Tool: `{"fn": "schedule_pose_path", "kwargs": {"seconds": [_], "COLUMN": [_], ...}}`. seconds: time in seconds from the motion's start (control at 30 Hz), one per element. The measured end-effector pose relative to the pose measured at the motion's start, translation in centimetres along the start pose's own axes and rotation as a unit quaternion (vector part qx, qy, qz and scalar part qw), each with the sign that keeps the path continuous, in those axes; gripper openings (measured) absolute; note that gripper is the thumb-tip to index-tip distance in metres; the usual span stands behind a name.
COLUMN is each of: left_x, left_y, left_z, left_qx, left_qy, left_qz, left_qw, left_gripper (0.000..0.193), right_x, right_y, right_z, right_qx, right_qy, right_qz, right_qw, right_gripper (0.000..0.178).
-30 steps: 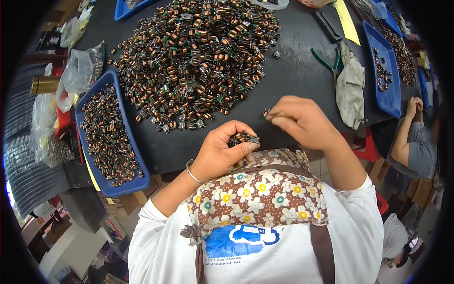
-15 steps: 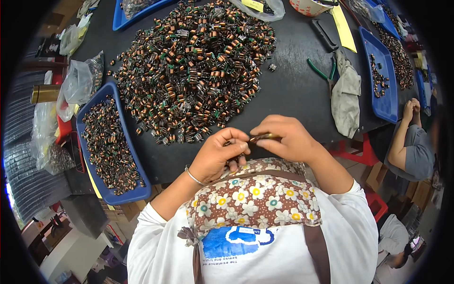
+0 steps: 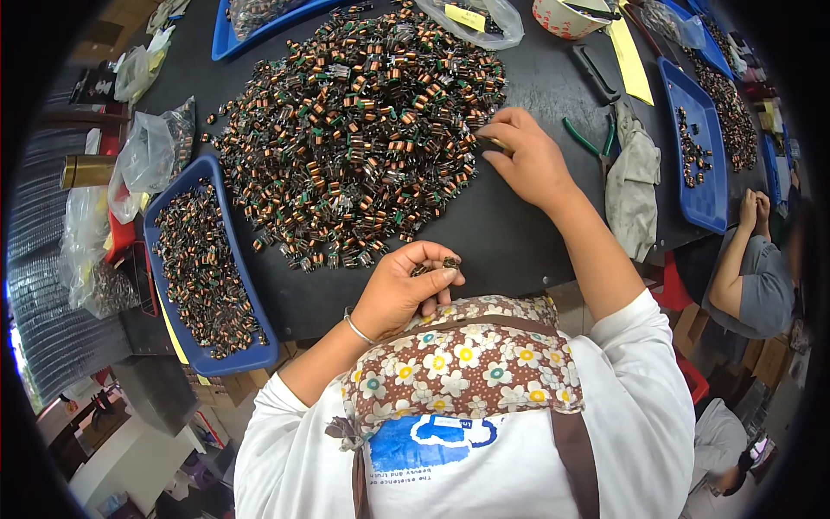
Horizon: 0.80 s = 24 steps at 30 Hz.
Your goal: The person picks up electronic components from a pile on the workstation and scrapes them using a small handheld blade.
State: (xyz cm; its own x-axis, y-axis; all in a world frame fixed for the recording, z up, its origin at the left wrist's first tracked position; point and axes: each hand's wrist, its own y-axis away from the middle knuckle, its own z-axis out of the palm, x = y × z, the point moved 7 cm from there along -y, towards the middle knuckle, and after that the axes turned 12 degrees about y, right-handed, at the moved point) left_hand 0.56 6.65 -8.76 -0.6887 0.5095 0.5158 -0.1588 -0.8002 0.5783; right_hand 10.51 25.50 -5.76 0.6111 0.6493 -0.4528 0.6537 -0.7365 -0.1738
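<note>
A big heap of small copper-wound coils (image 3: pixel 346 138), with black and green parts and metal pins, covers the middle of the black table. My left hand (image 3: pixel 408 281) is closed near the table's front edge, in front of the apron. Between its thumb and forefinger a small coil (image 3: pixel 450 262) shows, and more dark pieces sit within the curled fingers. Reaching forward, my right hand (image 3: pixel 529 160) is at the heap's right edge. Its thumb and fingers pinch a slim brass-coloured tool (image 3: pixel 496 144), mostly hidden by the hand; its tip meets the edge of the heap.
A blue tray (image 3: pixel 268 333) full of coils stands left; another blue tray (image 3: pixel 711 208) with fewer lies right. Green-handled pliers (image 3: pixel 590 143) and a grey cloth (image 3: pixel 633 190) lie right of my right hand. Plastic bags (image 3: pixel 147 151) crowd the left. Another person's arm (image 3: pixel 731 268) shows far right.
My right hand has left my left hand and moved forward and right to the heap's edge, still holding the brass-coloured tool. My left hand stays nearly in place with its coil.
</note>
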Motion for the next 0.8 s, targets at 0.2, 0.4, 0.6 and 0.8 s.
{"fn": "schedule_pose_path", "kwargs": {"seconds": [0.2,0.4,0.6,0.8], "left_x": [0.1,-0.2,-0.5,-0.9], "left_y": [0.3,0.1,0.1,0.1], "left_z": [-0.5,-0.8,-0.8,-0.9], "left_qx": [0.000,0.006,0.004,0.010], "left_qy": [-0.041,-0.061,-0.095,-0.109], "left_qz": [0.031,0.041,0.039,0.046], "left_qw": [0.999,0.997,0.995,0.993], "left_gripper": [0.013,0.013,0.013,0.012], "right_x": [-1.2,-2.9,-2.4,-6.8], "right_y": [1.4,5.0,6.2,8.3], "right_z": [1.1,1.0,-0.9,0.3], "right_qx": [-0.031,-0.075,0.001,-0.144], "right_qy": [-0.013,-0.065,-0.108,-0.171], "right_qz": [-0.018,-0.023,-0.010,-0.126], "right_qw": [0.999,0.995,0.994,0.967], "right_gripper": [0.024,0.020,0.018,0.013]}}
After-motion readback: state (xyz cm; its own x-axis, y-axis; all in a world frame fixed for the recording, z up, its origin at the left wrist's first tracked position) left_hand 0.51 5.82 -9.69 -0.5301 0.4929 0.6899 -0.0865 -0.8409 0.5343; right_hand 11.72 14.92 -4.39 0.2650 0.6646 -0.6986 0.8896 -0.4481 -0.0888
